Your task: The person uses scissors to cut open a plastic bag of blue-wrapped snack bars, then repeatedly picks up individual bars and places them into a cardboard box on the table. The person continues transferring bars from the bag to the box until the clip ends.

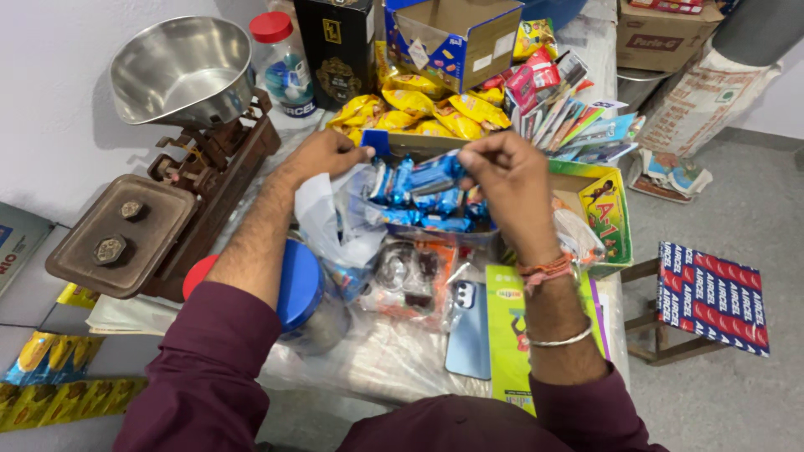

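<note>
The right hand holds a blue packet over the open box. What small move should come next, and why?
Probably lower the blue packet into the box. The right hand pinches it just above the other blue packets there, and the left hand grips the box's far edge, seemingly steadying it.

bright, even light, glare inside the steel scale pan [180,67], soft shadows on the wall, slight edge blur.

At frame centre, the right hand [511,180] pinches a blue snack packet [433,174] over a box of blue packets [423,213]; the left hand [322,155] grips a clear plastic bag [335,219].
</note>
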